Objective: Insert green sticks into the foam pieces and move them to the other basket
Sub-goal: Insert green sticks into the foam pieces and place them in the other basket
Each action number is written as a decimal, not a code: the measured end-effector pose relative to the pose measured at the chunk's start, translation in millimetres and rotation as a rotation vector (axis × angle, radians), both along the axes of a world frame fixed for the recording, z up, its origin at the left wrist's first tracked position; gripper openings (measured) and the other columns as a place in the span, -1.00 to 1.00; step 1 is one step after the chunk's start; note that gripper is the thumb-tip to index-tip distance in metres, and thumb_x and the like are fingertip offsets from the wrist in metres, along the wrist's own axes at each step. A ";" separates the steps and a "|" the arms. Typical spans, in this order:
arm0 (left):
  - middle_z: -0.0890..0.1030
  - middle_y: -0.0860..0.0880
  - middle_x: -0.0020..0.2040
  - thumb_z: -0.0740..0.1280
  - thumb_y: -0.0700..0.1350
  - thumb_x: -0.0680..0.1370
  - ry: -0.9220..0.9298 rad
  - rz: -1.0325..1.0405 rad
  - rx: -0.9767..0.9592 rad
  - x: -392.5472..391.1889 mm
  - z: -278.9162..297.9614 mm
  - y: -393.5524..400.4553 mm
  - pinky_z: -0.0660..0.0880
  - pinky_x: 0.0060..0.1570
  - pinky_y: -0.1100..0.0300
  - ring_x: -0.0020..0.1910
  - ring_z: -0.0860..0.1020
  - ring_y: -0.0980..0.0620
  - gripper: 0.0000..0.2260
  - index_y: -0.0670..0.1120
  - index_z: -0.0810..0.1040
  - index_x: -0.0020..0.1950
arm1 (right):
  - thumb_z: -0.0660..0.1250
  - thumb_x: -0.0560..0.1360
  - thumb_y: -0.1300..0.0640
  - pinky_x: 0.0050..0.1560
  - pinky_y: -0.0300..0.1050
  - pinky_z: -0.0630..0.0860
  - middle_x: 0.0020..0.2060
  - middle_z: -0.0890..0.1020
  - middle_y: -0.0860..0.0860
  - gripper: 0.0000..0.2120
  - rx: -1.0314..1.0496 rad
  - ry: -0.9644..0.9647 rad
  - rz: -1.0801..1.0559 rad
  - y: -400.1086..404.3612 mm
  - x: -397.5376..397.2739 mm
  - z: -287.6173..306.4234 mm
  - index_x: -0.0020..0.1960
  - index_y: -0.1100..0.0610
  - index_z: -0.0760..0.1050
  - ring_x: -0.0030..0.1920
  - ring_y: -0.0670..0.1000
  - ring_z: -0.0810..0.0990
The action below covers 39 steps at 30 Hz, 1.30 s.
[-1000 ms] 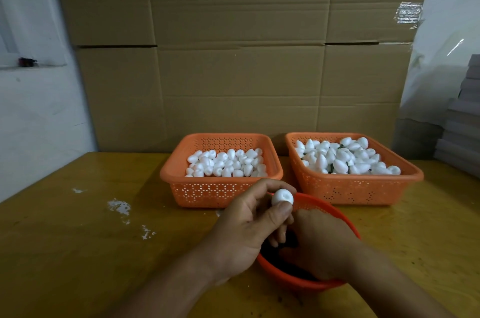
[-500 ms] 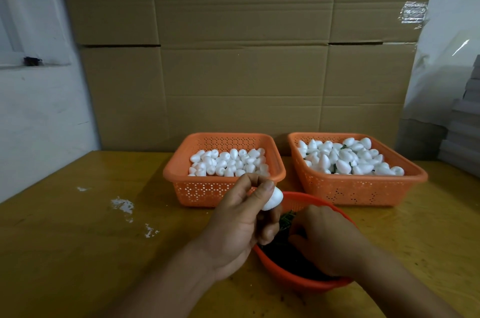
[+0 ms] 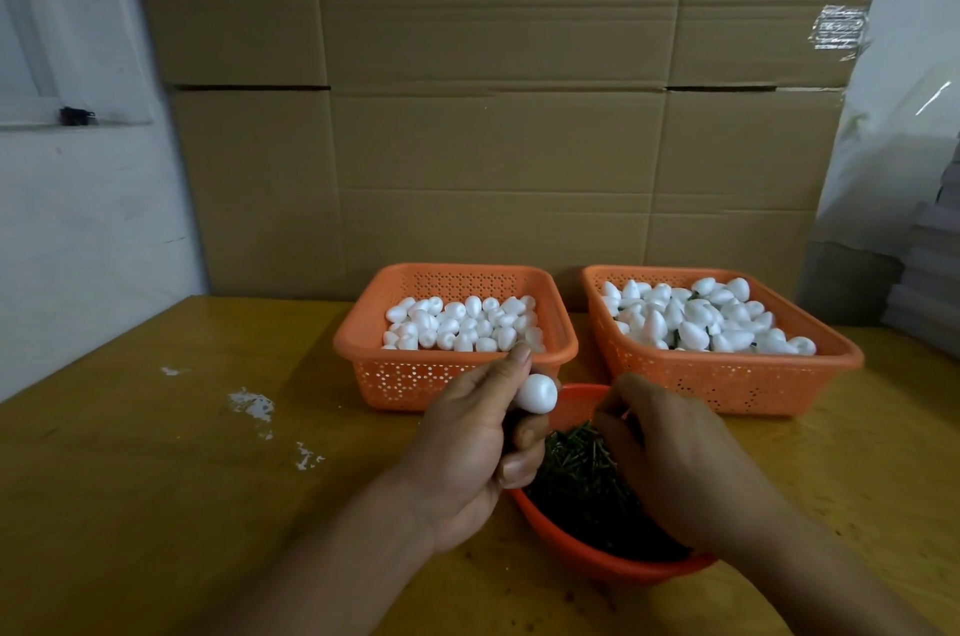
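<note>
Left hand (image 3: 470,448) pinches one small white egg-shaped foam piece (image 3: 536,393) between thumb and fingertips, held just above the near rim of the round orange bowl (image 3: 582,549) full of short dark green sticks (image 3: 576,471). Right hand (image 3: 670,458) is down in the bowl, fingers curled over the stick pile — can't tell if a stick is actually pinched, fingertips are hidden behind the hand.

Left orange perforated plastic basket (image 3: 457,378) holds plain foam pieces; right orange perforated basket (image 3: 727,383) holds more, with bits of green showing between them, so I'd read that one as the destination. Both sit on the yellow wooden worktop (image 3: 156,479), just behind the bowl.

Step, as I judge it: picking a stick before insertion.

Risks:
- Grabbing several sticks at once — the pile is dense and tangled, extras could spill onto the worktop.
- Stick entering off-axis, since the foam is soft and held only at the fingertips; it could punch out the side or crumble the piece.
- Squeezing too hard dents the foam.
- Wrist catching the bowl rim and tipping it.
</note>
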<state>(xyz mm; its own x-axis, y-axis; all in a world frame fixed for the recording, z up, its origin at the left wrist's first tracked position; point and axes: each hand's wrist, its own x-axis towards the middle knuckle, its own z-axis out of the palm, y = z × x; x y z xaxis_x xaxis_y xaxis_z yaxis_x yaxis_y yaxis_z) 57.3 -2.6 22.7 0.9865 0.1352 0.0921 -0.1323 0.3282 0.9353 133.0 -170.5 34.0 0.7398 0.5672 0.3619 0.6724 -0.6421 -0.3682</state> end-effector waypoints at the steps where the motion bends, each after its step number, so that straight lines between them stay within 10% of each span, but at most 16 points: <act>1: 0.36 -0.03 -0.44 0.31 0.14 0.53 0.003 0.001 -0.001 -0.1 0.2 0.1 0.20 -0.54 0.27 -0.56 0.27 0.09 -0.64 -0.17 0.52 0.00 | 0.32 0.59 0.03 -0.17 0.02 0.57 -0.25 0.64 -0.09 -0.93 0.011 -0.012 0.014 -1.3 0.1 1.5 -0.04 -0.03 0.57 -0.27 -0.09 0.59; 12: 0.31 -0.03 -0.47 0.29 0.16 0.55 0.021 0.000 -0.018 -0.8 2.5 -0.4 0.14 -0.55 0.26 -0.58 0.22 0.10 -0.65 -0.15 0.53 -0.12 | 0.25 0.60 0.23 -0.10 -0.05 0.57 -0.14 0.71 -0.07 -0.77 -0.107 0.037 0.168 -8.5 3.8 0.8 0.08 0.02 0.65 -0.18 -0.08 0.64; 19: 0.27 -0.01 -0.52 0.34 0.18 0.49 0.057 -0.026 -0.097 -2.7 5.9 0.2 0.14 -0.57 0.26 -0.62 0.20 0.11 -0.62 -0.17 0.50 -0.09 | 0.27 0.60 0.22 -0.50 -0.34 0.25 -0.49 0.50 -0.01 -0.76 0.496 0.075 0.273 -9.3 -0.8 2.9 0.15 -0.10 0.50 -0.54 -0.13 0.39; 29: 0.26 -0.02 -0.52 0.30 0.14 0.57 0.079 0.046 -0.087 -3.1 8.1 -3.2 0.08 -0.55 0.25 -0.63 0.18 0.11 -0.62 -0.05 0.52 -0.36 | 0.39 0.54 0.20 -0.32 0.16 0.51 -0.30 0.66 0.05 -0.76 0.582 0.111 0.474 -6.7 -26.7 11.3 0.04 -0.12 0.46 -0.35 0.14 0.59; 39: 0.29 -0.01 -0.54 0.32 0.16 0.54 0.055 0.053 -0.017 -3.1 6.5 -6.3 0.10 -0.60 0.29 -0.64 0.20 0.12 -0.64 -0.10 0.50 -0.28 | 0.39 0.54 0.09 -0.34 0.11 0.56 -0.25 0.69 -0.16 -0.81 0.488 -0.012 0.418 -2.7 -28.0 7.2 0.07 -0.14 0.47 -0.36 0.12 0.64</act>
